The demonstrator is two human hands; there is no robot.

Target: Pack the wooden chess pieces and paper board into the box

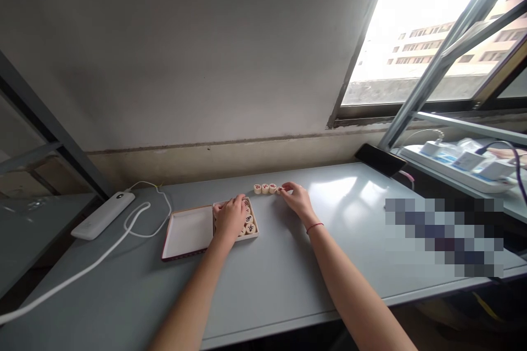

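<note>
My left hand (pixel 231 216) rests over a box (pixel 256 235) of round Chinese chess pieces (pixel 250 227), its fingers bent down among them. Whether those fingers grip a piece is hidden. Beyond the box, a short row of Chinese chess pieces (pixel 265 188) with red characters lies on the grey desk. At the row's right end my right hand (pixel 297 199), a red string round its wrist, pinches another Chinese chess piece (pixel 279 190). The box's open lid (pixel 189 230) lies to the left, its inside facing up.
A white power bank (pixel 104 215) with a white cable (pixel 102 258) sits at the left. A dark phone (pixel 381 160) leans near the shelf post at the right. Beyond it, a power strip (pixel 457 167) holds several plugs. Part of the right side is pixelated.
</note>
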